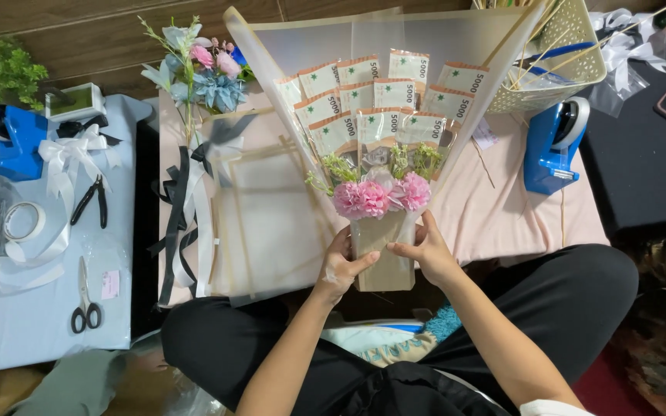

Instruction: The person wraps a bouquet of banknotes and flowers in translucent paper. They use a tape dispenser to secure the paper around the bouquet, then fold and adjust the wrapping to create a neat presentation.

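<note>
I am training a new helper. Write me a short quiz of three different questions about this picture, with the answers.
1. True or false: both hands grip the bouquet's lower stem wrap.
2. Multiple choice: What colour are the flowers just above the hands? A) blue B) pink C) yellow
3. Fill in: The scissors lie to the person's ____ side.

Key
1. True: the left hand and the right hand hold the tan wrap of the bouquet.
2. B: the pink flowers sit below the fanned banknotes.
3. Left: the scissors lie on the pale blue mat.
</note>
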